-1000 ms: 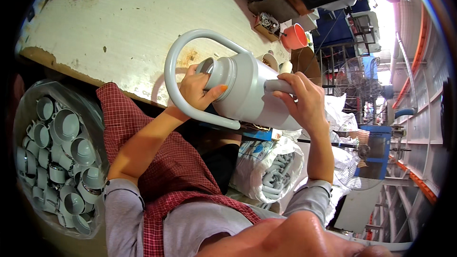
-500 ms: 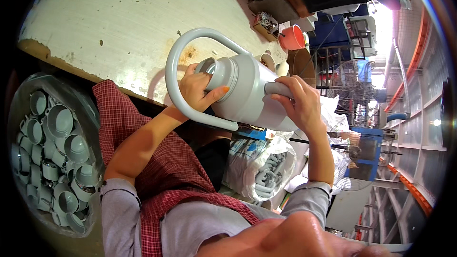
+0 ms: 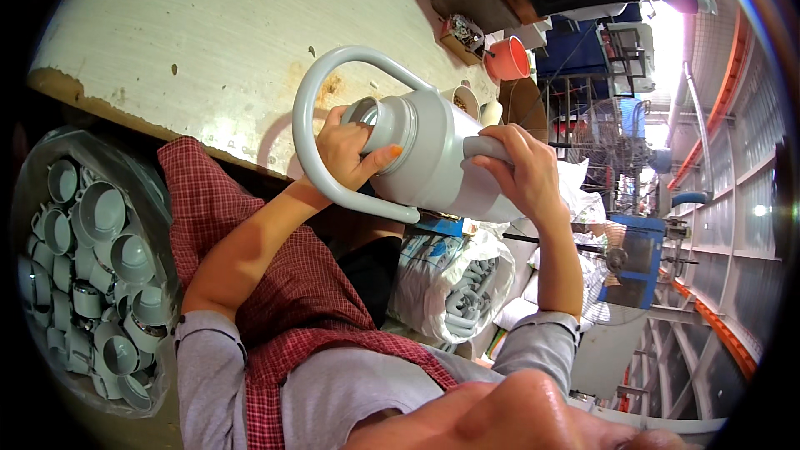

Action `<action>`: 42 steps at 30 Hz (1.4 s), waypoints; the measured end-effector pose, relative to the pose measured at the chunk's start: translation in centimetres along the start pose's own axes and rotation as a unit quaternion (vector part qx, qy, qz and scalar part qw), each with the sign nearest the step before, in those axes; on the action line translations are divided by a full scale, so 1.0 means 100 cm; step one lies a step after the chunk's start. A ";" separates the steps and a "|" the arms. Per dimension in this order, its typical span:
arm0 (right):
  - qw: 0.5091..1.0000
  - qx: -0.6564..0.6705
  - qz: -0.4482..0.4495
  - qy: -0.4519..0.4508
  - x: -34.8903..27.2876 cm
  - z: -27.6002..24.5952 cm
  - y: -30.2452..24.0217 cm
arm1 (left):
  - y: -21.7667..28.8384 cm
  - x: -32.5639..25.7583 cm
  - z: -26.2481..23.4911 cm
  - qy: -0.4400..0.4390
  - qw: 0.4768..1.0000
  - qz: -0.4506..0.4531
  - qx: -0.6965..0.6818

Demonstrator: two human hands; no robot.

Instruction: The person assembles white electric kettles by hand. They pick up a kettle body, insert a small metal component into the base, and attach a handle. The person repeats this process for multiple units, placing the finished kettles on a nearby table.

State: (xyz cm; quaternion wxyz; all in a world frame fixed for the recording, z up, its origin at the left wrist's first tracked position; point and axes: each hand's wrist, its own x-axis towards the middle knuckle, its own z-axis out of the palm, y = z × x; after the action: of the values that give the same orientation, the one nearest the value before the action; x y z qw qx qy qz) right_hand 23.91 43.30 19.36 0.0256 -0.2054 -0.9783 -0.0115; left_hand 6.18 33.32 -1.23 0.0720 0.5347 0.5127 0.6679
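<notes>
A light grey jug (image 3: 446,150) lies tilted on its side in front of me, its mouth toward the left. My left hand (image 3: 346,150) grips its neck at the open mouth, thumb stretched along the shoulder and some fingertips hidden in or behind the rim. A large grey hoop handle (image 3: 302,117) arches from the jug around my left wrist. On the jug's side, my right hand (image 3: 529,171) is closed round a short, rounded grey handle piece (image 3: 486,147). Whether that piece is fixed to the jug I cannot tell.
A worn white table (image 3: 208,58) lies beyond the jug. At left stands a clear bag (image 3: 171,242) full of grey cup-like parts. A white bag (image 3: 408,283) of curved grey parts is below the jug. A red bucket (image 3: 508,58) and a small box (image 3: 460,40) sit farther off.
Both hands keep their holds on the jug and the handle piece. The surroundings at right have shifted slightly left in the view.
</notes>
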 end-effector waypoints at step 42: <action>0.929 0.184 0.289 0.139 -0.155 0.194 0.039 | 0.070 -0.083 -0.215 0.430 0.843 -0.320 -0.047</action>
State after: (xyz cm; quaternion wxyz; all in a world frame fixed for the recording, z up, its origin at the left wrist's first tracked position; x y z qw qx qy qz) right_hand 38.75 41.29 -0.84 0.2005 -0.4669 -0.8484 0.1480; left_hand -4.08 11.67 0.91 0.0793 -0.0036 0.6026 0.7941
